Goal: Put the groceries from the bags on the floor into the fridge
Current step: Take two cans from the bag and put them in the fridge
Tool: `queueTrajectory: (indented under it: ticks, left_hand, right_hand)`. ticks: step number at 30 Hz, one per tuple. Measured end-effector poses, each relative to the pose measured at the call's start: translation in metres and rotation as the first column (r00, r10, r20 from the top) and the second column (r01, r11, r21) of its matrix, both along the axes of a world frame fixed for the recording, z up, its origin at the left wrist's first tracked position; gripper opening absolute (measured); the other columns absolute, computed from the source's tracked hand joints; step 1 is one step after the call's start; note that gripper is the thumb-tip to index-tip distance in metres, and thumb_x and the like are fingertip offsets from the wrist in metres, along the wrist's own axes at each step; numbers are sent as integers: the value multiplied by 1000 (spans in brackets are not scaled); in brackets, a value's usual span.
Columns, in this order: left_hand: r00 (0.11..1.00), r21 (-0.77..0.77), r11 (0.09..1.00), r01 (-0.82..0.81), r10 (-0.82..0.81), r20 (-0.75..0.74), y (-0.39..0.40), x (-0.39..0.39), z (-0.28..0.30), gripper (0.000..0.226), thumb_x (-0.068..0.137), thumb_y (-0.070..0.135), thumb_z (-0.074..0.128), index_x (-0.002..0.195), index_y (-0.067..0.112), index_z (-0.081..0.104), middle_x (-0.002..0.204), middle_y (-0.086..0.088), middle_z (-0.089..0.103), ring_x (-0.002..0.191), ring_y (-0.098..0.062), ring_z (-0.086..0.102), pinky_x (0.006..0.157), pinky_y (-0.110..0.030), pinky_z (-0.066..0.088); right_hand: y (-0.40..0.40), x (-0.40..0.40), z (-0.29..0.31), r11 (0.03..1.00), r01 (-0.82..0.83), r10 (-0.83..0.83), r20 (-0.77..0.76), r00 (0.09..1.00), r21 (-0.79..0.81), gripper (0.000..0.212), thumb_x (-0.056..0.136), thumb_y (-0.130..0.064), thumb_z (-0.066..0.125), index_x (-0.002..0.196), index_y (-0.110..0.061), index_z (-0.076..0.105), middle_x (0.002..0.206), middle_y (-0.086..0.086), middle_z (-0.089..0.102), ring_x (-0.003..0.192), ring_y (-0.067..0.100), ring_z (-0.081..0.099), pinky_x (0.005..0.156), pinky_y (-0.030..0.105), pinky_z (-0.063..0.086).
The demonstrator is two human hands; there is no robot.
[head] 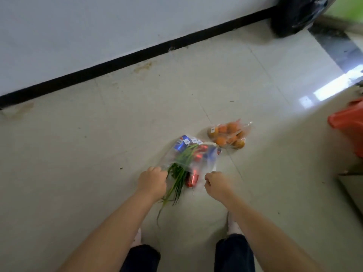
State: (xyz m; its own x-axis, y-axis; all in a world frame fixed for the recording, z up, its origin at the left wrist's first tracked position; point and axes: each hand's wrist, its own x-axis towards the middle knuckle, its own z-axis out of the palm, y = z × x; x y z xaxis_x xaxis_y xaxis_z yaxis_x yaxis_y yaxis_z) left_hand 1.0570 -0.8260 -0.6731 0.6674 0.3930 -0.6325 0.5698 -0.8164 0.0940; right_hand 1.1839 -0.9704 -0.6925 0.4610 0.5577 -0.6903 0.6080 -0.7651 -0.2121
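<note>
Dark trouser legs and pale shoes sit at the bottom edge of the frame, with both bare forearms reaching up toward the centre. Just below centre, the left hand is curled into a fist round the near edge of a clear plastic bag, and the right hand is curled the same way on the bag's other side, so the mouth is drawn apart between them. That bag lies on the pale tiled floor with its long axis running from the hands up and to the right. Inside are red cans and blue cans, and a bunch of green onions whose stalks follow the same line, their thin ends spilling out past the left wrist toward the lower left. Just beyond, right of centre, a second clear bag of oranges rests on the floor. An orange-red bag shows at the right edge, a black bag at upper right.
</note>
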Motion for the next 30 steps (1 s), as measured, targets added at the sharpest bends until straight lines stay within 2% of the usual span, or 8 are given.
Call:
queueTrajectory:
  ticks: [4,9,12,17,20,23,27,30]
  left_hand:
    - [994,39,997,70,-73,84,20,-7,-47,32,94,14,38,122,10,54,128,-7,53,122,-26,47,95,-33,43]
    - [956,55,987,150,-159,245,13,2,-138,35,60,18,39,65,12,73,69,-3,71,61,-23,70,44,-24,53]
    - [938,-29,993,117,-101,332,6,16,-216,27,74,13,62,99,7,72,101,-11,72,94,-29,69,72,-35,56]
    - [875,64,935,350,-350,335,2,45,-337,45,102,28,29,146,21,32,157,0,25,146,-16,21,115,-34,24]
    - [776,92,856,508,-502,382,5,58,-392,38,85,29,47,114,17,69,122,-6,68,114,-21,64,90,-36,52]
    - [690,219,795,566,-602,402,13,68,-435,46,70,31,38,86,19,79,88,2,78,79,-16,76,64,-28,58]
    - [615,248,796,552,-589,524,15,83,-451,33,75,26,49,83,16,79,95,-6,77,86,-28,75,69,-41,58]
    - [729,110,859,501,-487,481,4,83,-452,40,90,34,45,118,16,66,139,-6,55,131,-30,48,107,-45,36]
  right_hand:
    - [21,-22,-37,1000,-20,21,107,994,-6,46,88,-25,26,117,-8,57,121,10,62,118,26,51,102,32,36]
    - [14,-27,-125,996,-55,65,160,985,-66,36,93,-16,36,123,-11,53,126,9,57,124,26,44,109,35,30]
    - [10,-18,-191,996,-66,76,216,974,-53,35,93,-18,37,125,-13,52,129,7,55,126,25,41,111,36,25]
    - [-7,1,-295,993,-110,114,257,960,-31,41,91,-10,38,127,-19,54,138,3,47,133,22,35,115,37,21]
    - [-14,13,-344,995,-99,100,340,935,-22,42,92,-11,36,132,-18,50,143,-1,43,136,20,32,115,37,19]
    - [-18,22,-383,998,-54,67,379,923,-45,45,93,-11,34,138,-14,41,152,0,31,142,20,23,117,40,16]
    - [-30,19,-411,990,7,48,388,920,-138,41,96,-21,36,136,-15,43,156,1,20,145,23,15,118,46,12]
    - [-38,10,-413,984,-155,176,463,869,-82,45,84,-21,56,129,-18,53,150,14,35,139,30,33,111,51,28]
